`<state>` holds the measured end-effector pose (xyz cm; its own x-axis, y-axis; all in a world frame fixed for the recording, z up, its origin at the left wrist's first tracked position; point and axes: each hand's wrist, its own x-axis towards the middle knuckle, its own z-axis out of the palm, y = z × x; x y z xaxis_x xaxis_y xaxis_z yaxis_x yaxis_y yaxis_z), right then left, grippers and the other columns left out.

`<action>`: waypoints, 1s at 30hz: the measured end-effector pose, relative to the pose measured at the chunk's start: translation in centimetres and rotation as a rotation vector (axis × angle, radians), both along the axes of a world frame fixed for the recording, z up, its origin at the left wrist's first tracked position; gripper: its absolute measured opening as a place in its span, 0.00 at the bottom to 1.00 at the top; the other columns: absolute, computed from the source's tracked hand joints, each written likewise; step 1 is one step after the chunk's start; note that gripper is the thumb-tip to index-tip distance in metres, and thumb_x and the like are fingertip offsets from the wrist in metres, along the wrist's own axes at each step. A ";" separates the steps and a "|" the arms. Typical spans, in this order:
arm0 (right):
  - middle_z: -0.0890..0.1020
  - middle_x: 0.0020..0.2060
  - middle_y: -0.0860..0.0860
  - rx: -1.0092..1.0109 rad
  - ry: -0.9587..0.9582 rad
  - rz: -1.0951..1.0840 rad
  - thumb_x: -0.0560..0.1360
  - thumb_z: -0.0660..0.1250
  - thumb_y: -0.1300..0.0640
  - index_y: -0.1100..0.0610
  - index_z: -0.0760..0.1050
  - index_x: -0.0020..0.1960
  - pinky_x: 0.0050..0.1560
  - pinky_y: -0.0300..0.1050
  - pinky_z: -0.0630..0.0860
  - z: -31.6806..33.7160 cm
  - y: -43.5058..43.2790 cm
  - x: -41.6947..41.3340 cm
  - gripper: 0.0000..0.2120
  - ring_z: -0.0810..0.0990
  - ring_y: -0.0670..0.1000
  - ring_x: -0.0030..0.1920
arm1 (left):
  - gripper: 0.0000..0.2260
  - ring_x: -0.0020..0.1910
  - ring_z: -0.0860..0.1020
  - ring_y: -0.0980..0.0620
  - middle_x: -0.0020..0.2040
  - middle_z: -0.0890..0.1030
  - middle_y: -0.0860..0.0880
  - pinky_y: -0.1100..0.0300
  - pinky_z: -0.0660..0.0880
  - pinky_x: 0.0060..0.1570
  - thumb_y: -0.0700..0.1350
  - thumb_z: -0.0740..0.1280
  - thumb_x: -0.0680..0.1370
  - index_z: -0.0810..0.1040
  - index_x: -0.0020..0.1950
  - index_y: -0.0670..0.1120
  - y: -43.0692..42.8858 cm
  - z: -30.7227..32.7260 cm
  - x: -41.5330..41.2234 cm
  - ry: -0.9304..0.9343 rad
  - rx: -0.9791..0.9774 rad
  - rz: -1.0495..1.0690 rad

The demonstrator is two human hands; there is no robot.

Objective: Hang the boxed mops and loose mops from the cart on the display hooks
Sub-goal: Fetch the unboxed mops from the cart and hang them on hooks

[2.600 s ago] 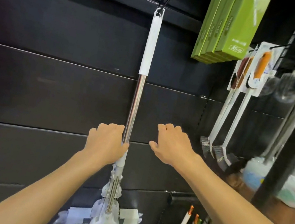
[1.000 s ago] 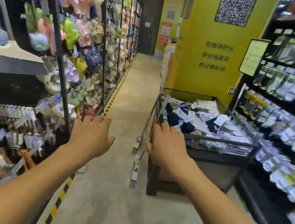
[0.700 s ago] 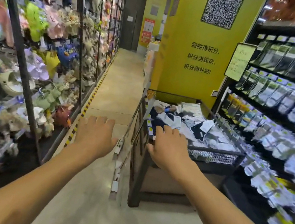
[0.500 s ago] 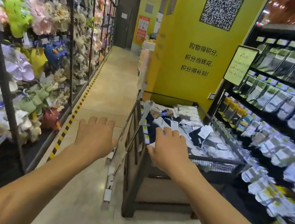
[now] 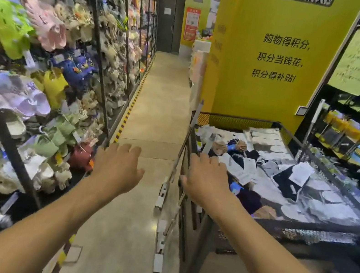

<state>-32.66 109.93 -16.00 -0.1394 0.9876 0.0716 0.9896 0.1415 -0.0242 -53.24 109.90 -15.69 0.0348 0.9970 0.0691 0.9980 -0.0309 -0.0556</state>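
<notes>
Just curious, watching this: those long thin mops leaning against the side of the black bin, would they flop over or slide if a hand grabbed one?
Probably yes. The loose mops only lean, tilted, against the black bin, so a nudge could slide them down. The shafts look stiff and thin, likely light. Their heads rest on smooth floor, which may let them skid. Neither the left hand nor the right hand holds one.
</notes>
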 end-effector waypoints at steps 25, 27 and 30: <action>0.69 0.72 0.60 -0.175 -0.005 -0.167 0.84 0.59 0.44 0.59 0.61 0.77 0.72 0.62 0.64 -10.0 36.2 -5.2 0.27 0.68 0.64 0.71 | 0.27 0.77 0.66 0.42 0.79 0.68 0.49 0.41 0.64 0.74 0.59 0.60 0.83 0.63 0.80 0.51 41.9 -9.0 -3.1 0.092 -0.186 -0.228; 0.70 0.72 0.59 -0.215 -0.004 -0.244 0.84 0.59 0.45 0.58 0.63 0.75 0.73 0.63 0.64 -11.3 36.5 -4.6 0.25 0.69 0.64 0.71 | 0.27 0.77 0.66 0.42 0.79 0.68 0.48 0.41 0.64 0.73 0.60 0.59 0.83 0.63 0.80 0.51 44.0 -10.5 -2.0 0.111 -0.207 -0.303; 0.73 0.68 0.58 -0.281 -0.002 -0.429 0.82 0.61 0.45 0.57 0.66 0.71 0.67 0.61 0.68 -13.1 37.0 -4.2 0.22 0.72 0.63 0.67 | 0.25 0.76 0.67 0.41 0.77 0.70 0.49 0.42 0.65 0.72 0.58 0.59 0.83 0.66 0.78 0.51 48.3 -13.4 -0.6 0.085 -0.262 -0.463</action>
<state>-36.83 146.97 -29.14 0.2832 0.9369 -0.2048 0.9572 -0.2895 -0.0007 -53.85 158.22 -29.10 0.4695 0.8593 -0.2027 0.8688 -0.4905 -0.0672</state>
